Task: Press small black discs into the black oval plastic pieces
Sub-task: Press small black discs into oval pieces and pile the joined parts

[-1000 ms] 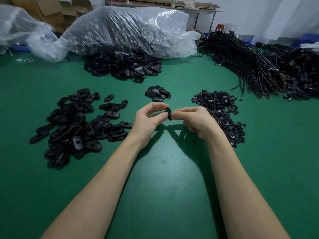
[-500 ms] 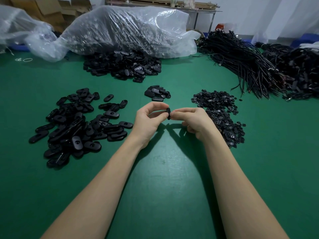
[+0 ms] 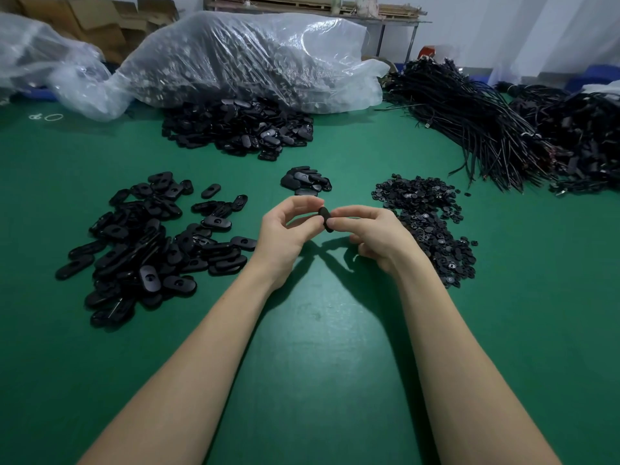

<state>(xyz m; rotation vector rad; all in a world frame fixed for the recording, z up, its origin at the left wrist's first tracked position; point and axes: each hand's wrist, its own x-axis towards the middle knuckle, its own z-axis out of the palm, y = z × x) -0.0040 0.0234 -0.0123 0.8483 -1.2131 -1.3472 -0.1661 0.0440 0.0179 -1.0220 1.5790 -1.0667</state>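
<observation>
On the left of the green table [image 3: 318, 380] lay a loose heap of black oval pieces [image 3: 147, 250], many showing a hole near the middle. Behind it, farther back, a larger pile of ovals [image 3: 238, 129] spilled from under a clear plastic bag [image 3: 248, 58]. Just above the hands sat a small cluster of ovals [image 3: 305, 182]. The left hand [image 3: 285, 229] was raised off the table, thumb and curled fingers pinching one oval piece [image 3: 324, 219] held edge-on. The right hand [image 3: 372, 233] met it from the other side, its thumb and forefinger also closed on that same piece, so both hands gripped it between them; whether a disc sat in it could not be told. Right of the hands, a spread of small black discs [image 3: 432, 226] lay on the table, partly behind the right hand. Far right, bundles of black cables [image 3: 496, 129] were stacked
</observation>
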